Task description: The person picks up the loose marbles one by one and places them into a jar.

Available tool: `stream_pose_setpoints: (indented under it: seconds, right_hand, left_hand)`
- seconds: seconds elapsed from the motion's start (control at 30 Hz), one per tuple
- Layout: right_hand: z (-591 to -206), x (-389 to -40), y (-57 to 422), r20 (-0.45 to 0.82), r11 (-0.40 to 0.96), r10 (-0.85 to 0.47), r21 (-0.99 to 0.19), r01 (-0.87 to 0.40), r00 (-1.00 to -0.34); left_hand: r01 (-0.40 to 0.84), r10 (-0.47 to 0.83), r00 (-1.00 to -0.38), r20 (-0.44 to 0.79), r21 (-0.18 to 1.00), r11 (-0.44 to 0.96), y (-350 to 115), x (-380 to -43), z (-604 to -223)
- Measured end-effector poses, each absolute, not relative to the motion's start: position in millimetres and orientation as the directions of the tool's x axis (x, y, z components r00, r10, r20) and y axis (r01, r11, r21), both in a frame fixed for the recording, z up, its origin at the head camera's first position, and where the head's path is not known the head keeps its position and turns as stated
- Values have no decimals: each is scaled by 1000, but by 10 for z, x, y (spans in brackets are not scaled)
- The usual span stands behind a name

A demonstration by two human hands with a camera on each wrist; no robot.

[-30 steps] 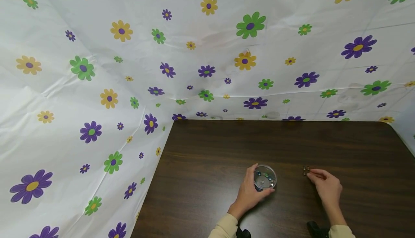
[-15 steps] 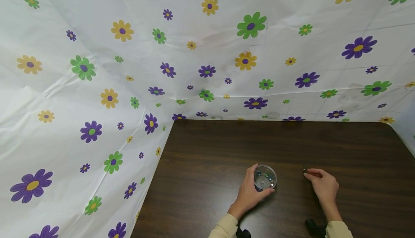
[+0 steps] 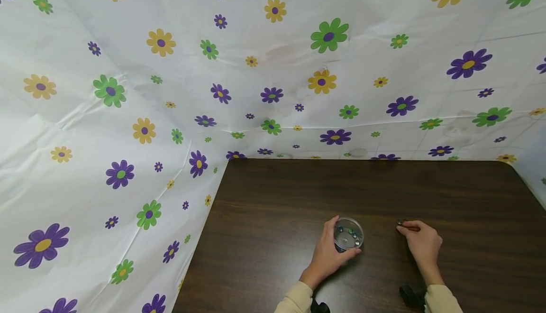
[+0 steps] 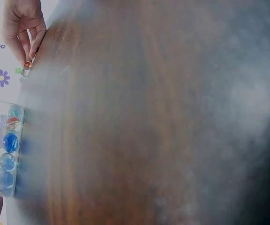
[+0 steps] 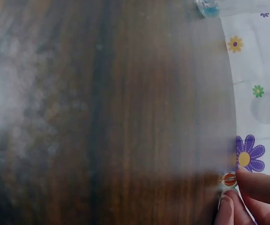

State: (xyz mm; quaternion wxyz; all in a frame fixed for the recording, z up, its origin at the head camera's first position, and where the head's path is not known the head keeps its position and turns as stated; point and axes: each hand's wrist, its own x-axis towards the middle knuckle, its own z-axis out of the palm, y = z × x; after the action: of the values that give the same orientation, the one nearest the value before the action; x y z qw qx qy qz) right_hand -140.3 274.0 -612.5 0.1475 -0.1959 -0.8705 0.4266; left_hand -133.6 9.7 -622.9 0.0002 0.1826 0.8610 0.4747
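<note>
My left hand [image 3: 326, 258] holds a clear round plastic container [image 3: 349, 234] upright on the table, thumb and fingers curled round its side. Inside lie several glass marbles; a blue marble [image 4: 10, 142] shows through the wall in the left wrist view. To the right, my right hand [image 3: 424, 246] has its fingertips at the tabletop, pinching a clear marble with orange swirls [image 5: 229, 180]. Another glass marble seems to lie against it, partly hidden by the fingers.
Both hands work over a dark wood-grain table [image 3: 277, 199]. A white sheet with purple, green and yellow flowers [image 3: 256, 80] hangs behind and along the left side. Black wrist straps [image 3: 411, 296] sit below the hands by the tan sleeves.
My right hand has shifted slightly left over the small group of marbles, and fewer of them show beside its fingertips. The left hand and container have stayed in place.
</note>
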Motion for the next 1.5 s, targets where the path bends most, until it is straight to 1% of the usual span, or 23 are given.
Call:
stream_pose_setpoints:
  seconds: [0.13,0.3,0.43,0.57,0.67,0.83,0.93,1.1,1.33,1.5]
  right_hand:
    - [-6156,-1427,2743,92,568,458,-795,212,-884]
    - [-6104,-1381,2727,63,553,457,-801,228,-887]
    - [-6030,-1340,2693,14,521,472,-811,266,-882]
    - [-5929,-1315,2633,-65,454,477,-836,309,-877]
    - [-5830,-1299,2553,-96,414,460,-856,309,-883]
    - [-5621,-1276,2351,-81,363,405,-900,242,-911]
    - [-5501,-1256,2214,-47,336,374,-924,183,-926]
    - [-5359,-1232,2021,21,331,322,-939,92,-946]
    - [-5272,-1198,1842,96,353,247,-936,-3,-964]
    - [-5289,-1181,1769,107,350,191,-936,-35,-976]
  left_hand:
    - [316,316,-932,174,819,479,95,-1341,-6230]
    - [303,313,-936,162,821,483,97,-1330,-6229]
    - [290,309,-939,149,826,483,98,-1324,-6220]
    - [285,303,-942,147,826,486,101,-1327,-6211]
    - [283,301,-942,146,827,485,103,-1328,-6206]
    - [291,300,-941,154,823,488,103,-1330,-6205]
    - [292,301,-941,155,821,491,103,-1329,-6207]
    - [299,306,-938,159,819,489,102,-1332,-6213]
    - [320,321,-930,177,821,473,96,-1336,-6219]
    - [332,326,-926,189,818,469,89,-1337,-6227]
